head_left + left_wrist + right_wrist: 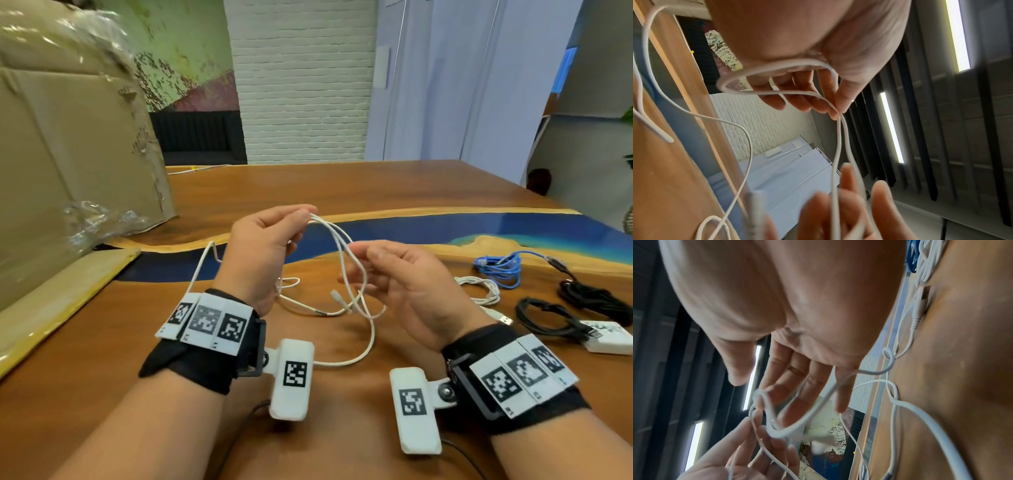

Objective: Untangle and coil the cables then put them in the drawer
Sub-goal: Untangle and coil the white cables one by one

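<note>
My left hand (301, 219) is raised over the wooden table (102, 342) and pinches a thin white cable (346, 253) between thumb and fingertips. In the left wrist view that pinch (836, 107) holds two strands of the cable (838, 146), which hang down. My right hand (363, 255) is just to the right, fingers spread and fairly straight. Loops of the cable (818, 407) drape across the right hand's fingers (789, 386), with the thumb held apart. The rest of the cable trails in loose loops on the table, one plug (337, 296) dangling. No drawer is in view.
To the right on the table lie a blue cable (500, 270), a coiled white cable (483, 291), two black cables (544, 315) and a white adapter (609, 337). A large cardboard box (68, 137) with plastic wrap (99, 219) stands at the left.
</note>
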`<state>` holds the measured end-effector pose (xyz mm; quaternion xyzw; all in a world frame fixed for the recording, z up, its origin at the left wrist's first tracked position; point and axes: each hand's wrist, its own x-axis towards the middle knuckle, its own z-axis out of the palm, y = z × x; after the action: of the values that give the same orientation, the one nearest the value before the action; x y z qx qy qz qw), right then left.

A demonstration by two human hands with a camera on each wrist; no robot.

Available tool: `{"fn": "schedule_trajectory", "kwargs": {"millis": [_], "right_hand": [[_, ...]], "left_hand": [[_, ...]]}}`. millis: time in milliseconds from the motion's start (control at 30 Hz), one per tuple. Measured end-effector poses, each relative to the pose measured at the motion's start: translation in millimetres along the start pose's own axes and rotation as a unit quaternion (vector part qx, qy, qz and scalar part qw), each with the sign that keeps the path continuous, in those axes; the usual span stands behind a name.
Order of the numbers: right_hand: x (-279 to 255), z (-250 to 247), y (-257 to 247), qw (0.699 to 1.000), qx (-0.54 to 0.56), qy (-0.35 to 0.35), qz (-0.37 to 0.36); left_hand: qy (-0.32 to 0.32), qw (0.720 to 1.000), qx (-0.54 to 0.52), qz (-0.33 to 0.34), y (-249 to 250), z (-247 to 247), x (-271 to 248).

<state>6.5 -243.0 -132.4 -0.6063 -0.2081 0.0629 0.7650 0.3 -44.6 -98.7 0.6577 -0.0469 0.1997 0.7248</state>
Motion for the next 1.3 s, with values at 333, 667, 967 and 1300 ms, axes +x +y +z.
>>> {"fn": "schedule_trajectory", "kwargs": {"millis": [333,667,967,1300], "right_hand": [[7,-14,-12,0.966,0.233,0.112,-0.006],[6,-13,-12,0.956,0.266,0.126,-0.015],[-2,22,-4,0.987,0.155,-0.045,0.013],[-2,15,-2,0.988,-0.147,0.045,-0.03]], "left_hand": [[0.185,0.981,-0.047,0.031,4,-24,17],[0.137,0.99,0.043,0.013,7,-14,8],[-0.228,0.971,0.042,-0.063,-2,2,-9],[-0.225,0.969,0.058,-0.088,5,6,-13]]}}
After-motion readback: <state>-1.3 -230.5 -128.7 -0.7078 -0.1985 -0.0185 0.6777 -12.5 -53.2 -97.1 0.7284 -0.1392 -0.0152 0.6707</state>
